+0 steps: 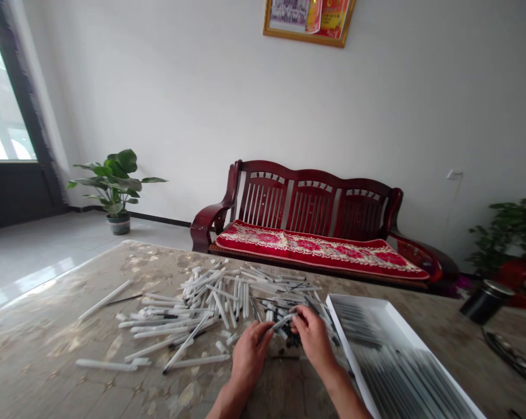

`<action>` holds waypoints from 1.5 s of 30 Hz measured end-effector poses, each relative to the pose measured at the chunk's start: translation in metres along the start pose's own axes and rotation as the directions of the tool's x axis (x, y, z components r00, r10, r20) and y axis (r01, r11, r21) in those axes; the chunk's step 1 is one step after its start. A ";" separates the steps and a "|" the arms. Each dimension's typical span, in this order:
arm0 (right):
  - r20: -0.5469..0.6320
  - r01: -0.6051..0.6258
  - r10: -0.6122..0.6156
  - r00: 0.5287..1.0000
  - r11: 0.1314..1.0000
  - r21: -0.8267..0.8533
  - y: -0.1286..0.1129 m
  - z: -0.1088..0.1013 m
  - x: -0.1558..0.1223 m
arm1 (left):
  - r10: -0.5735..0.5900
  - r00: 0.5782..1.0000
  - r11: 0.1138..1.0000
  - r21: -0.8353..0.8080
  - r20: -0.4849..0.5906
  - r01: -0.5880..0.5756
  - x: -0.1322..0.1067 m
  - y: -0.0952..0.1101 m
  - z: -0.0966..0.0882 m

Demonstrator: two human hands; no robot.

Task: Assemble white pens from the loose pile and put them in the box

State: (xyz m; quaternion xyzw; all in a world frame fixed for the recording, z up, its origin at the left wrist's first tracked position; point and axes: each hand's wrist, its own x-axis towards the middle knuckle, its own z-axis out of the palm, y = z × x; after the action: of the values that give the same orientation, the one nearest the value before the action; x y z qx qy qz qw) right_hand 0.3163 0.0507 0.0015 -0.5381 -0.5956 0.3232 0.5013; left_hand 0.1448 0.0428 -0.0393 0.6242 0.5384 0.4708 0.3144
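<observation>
Okay so down at the bottom middle of the frame are my left hand (248,358) and right hand (313,340), with one slim white pen barrel (283,322) pinched between them. The fingers on both hands are closed narrow around it, one hand toward each end, right over the pile.

Just past my fingers is a messy heap of white pen barrels (214,305), all criss-crossed and mixed with black-tipped pieces. A few strays lie off to the left, including a long white barrel (106,299) with a thin black refill (123,299) right beside it. All of it sits on a glossy marble-look tabletop (57,343).

Right next to my right hand is a white tray (348,326) full of dark pens (402,372) lined up in neat rows. Farther right is a black canister (485,301) with a metal lid, and past the tray lies some dark looped thing (507,355), too blurry to call.

Beyond the table there's a dark red wooden sofa (311,201) with a floral red cushion (319,249). A potted plant (114,186) stands on the floor at left under a bright window (5,87), another plant (507,233) sits at far right, and a gold-framed picture (309,20) hangs top center.
</observation>
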 end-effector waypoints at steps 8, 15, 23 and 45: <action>0.044 -0.007 0.013 0.999 0.991 -0.136 -0.001 -0.002 -0.006 | 0.129 0.991 0.961 0.243 0.035 -0.133 -0.004 0.006 -0.006; 0.073 -0.361 0.353 0.933 0.906 0.222 0.013 0.008 -0.015 | 0.324 0.942 0.838 0.435 0.087 -0.328 -0.009 0.017 -0.013; 0.039 -0.012 0.020 0.999 0.983 -0.185 -0.026 -0.023 -0.017 | 0.405 0.911 0.799 0.454 0.077 -0.394 -0.006 0.015 -0.011; -0.012 0.000 -0.048 0.999 0.244 -0.970 -0.003 -0.173 0.008 | 0.047 0.978 0.997 0.068 -0.203 -0.034 -0.001 -0.006 -0.002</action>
State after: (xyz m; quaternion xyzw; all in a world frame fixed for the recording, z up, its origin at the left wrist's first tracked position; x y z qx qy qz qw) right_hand 0.4797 0.0306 0.0563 -0.7296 -0.6667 -0.1291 0.0811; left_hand 0.1411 0.0426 -0.0446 0.5931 0.5697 0.5213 0.2277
